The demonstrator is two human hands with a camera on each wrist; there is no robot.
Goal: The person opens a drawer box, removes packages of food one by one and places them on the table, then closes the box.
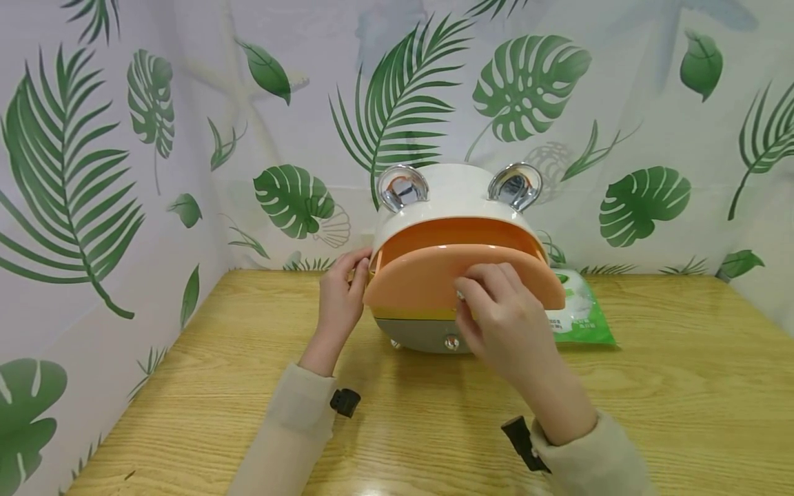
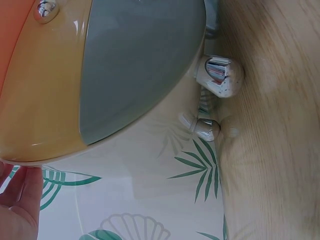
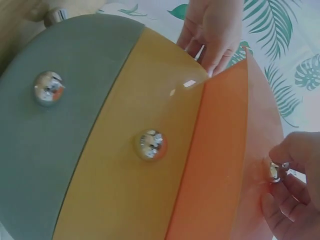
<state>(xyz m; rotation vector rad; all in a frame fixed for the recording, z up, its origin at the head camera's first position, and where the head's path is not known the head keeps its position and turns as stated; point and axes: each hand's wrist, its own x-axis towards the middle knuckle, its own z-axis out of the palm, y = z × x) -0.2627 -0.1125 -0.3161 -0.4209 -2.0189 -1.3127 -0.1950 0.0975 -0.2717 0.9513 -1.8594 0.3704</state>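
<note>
A rounded white drawer cabinet (image 1: 457, 186) with two chrome rings on top stands on the table. Its top orange drawer (image 1: 415, 275) is pulled partway out, and bare orange interior shows behind the front. My right hand (image 1: 511, 324) pinches the small silver knob (image 3: 274, 171) of that drawer between thumb and fingers. Against the cabinet's left side rests my left hand (image 1: 341, 293), its fingers fairly straight and touching the edge. Below, the yellow drawer (image 3: 125, 165) and the grey drawer (image 3: 75, 115) are closed, each with a silver knob.
A green and white plastic package (image 1: 583, 313) lies behind the cabinet on the right. Short chrome feet (image 2: 220, 75) lift the cabinet off the wooden table (image 1: 248, 406). A leaf-patterned sheet (image 1: 298, 124) covers the walls at the back and left.
</note>
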